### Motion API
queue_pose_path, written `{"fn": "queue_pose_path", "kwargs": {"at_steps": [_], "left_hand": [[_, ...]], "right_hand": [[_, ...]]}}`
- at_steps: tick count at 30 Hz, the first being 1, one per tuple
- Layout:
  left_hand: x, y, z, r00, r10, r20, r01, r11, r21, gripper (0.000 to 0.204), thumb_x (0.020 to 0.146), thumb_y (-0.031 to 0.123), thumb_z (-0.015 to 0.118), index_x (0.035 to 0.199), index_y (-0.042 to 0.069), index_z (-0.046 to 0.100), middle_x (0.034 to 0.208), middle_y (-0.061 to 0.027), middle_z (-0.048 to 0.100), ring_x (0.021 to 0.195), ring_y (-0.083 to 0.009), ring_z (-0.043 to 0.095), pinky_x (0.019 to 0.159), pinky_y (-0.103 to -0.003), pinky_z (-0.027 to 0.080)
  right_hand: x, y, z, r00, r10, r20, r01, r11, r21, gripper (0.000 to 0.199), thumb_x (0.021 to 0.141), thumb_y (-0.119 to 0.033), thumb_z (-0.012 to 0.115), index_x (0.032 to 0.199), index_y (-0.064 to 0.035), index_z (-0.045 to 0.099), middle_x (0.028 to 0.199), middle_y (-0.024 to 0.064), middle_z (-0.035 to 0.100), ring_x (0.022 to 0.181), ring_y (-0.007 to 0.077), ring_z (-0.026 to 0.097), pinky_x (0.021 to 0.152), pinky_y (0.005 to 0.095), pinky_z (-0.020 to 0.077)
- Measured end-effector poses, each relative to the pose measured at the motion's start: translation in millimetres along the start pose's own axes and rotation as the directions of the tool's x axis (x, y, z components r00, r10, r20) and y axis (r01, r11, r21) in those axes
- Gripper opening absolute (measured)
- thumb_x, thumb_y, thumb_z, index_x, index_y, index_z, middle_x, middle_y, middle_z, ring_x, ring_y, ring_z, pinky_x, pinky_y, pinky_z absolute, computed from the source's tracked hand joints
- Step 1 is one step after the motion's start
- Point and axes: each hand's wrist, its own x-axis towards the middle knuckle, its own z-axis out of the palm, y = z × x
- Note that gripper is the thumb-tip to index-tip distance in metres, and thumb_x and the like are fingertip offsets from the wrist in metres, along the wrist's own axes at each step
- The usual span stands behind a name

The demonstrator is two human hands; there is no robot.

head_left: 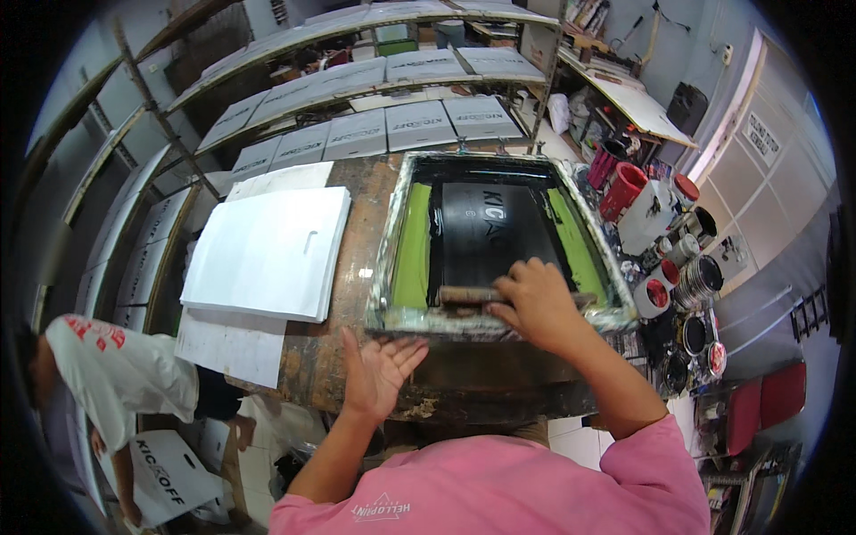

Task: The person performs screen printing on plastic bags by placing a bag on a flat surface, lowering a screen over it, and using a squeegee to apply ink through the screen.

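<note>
My right hand (538, 301) is closed on the wooden handle of a squeegee (465, 294), which lies crosswise at the near end of a screen-printing frame (386, 267). Black ink covers the middle of the mesh (481, 241), with dark lettering showing through it; green strips run down both sides. At the frame's near left corner, my left hand (379, 370) is turned palm up with its fingers stretched out, holding nothing. Its fingertips are close to the frame's near edge; whether they touch it I cannot tell. To the left lies a stack of white sheets (267, 250).
The worn wooden table (352, 290) carries the frame and stack. Ink tubs and cans (700, 276) crowd the right side. Printed sheets fill the racks (357, 134) at the back and left. At lower left a person (125, 374) holds a printed sheet (169, 477).
</note>
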Motion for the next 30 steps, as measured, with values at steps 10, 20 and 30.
{"fn": "queue_pose_path", "kwargs": {"at_steps": [10,20,30], "left_hand": [[20.1,-66.8,-86.0,0.964,-0.167,-0.206,0.169,0.986,-0.008,0.113,0.092,0.087,0.037,0.146,-0.013,0.031,0.142,-0.0338,0.049,0.135,-0.0451,0.052,0.118,-0.056,0.041],[10.3,-75.6,-115.1,0.99,-0.112,-0.088,0.108,0.993,-0.045,0.11,0.089,0.09,0.033,0.143,-0.005,0.044,0.139,-0.0257,0.058,0.131,-0.0432,0.056,0.116,-0.064,0.041],[11.1,-75.3,-125.5,0.997,-0.072,0.04,0.077,0.987,-0.141,0.112,0.086,0.093,0.033,0.147,0.0,0.048,0.145,-0.0236,0.057,0.135,-0.0453,0.053,0.119,-0.066,0.034]], "right_hand": [[-44.7,-17.6,110.5,0.997,0.056,0.054,-0.068,0.966,0.249,0.047,0.082,-0.03,0.081,0.12,-0.0056,0.068,0.102,0.008,0.066,0.095,0.029,0.063,0.077,0.0413,0.0556],[109.5,96.5,175.4,0.989,0.044,-0.144,-0.025,0.992,0.127,0.042,0.084,-0.033,0.079,0.115,-0.0069,0.068,0.101,0.0078,0.063,0.095,0.0301,0.063,0.076,0.0436,0.0563],[241.4,187.9,190.5,0.987,0.069,-0.145,-0.065,0.997,0.031,0.044,0.094,-0.055,0.065,0.101,-0.0116,0.072,0.098,0.011,0.069,0.097,0.0339,0.069,0.078,0.0474,0.0573]]}}
